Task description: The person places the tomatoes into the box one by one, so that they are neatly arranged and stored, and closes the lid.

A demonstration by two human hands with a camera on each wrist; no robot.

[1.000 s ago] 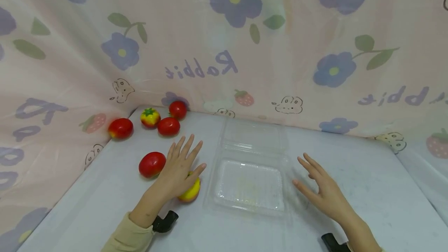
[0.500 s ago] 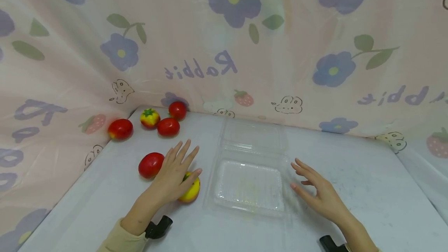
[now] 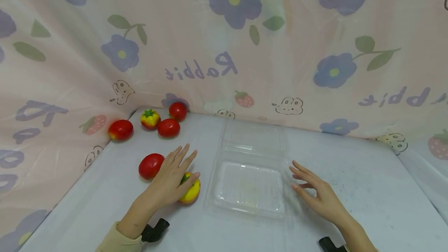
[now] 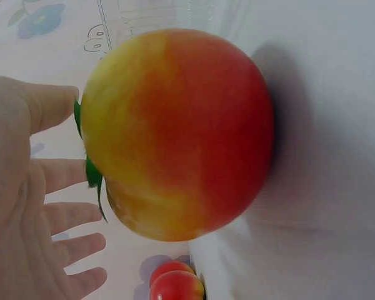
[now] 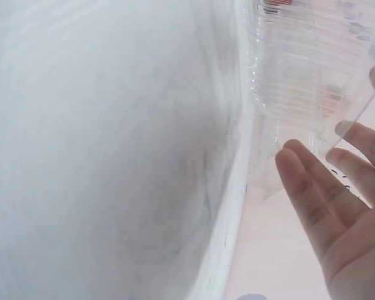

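In the head view my left hand point(image 3: 169, 184), fingers spread, hovers over a yellow-and-red fake fruit point(image 3: 193, 190) with a green leafy top. The left wrist view puts this fruit point(image 4: 178, 134) large in front of the palm, the fingers by its leaves without curling round it. A clear plastic clamshell box point(image 3: 248, 189) lies opened flat, lid to the back. Beside its right rim is my right hand point(image 3: 320, 197), fingers slightly bent and holding nothing. The right wrist view has those fingertips close to the box wall point(image 5: 287, 81); contact is unclear.
A red oval fake fruit point(image 3: 150, 165) lies just left of my left hand. At the back left corner sit more fake fruits: a red one point(image 3: 120, 130), a yellow-and-red one point(image 3: 149, 120) and two red ones point(image 3: 168, 128). A patterned curtain point(image 3: 266, 61) surrounds the white table point(image 3: 364, 189).
My left hand has drawn back slightly, down and to the left, over the yellow-and-red fruit. My right hand has shifted left towards the box, its fingers a little closer together. The fruits stay put.
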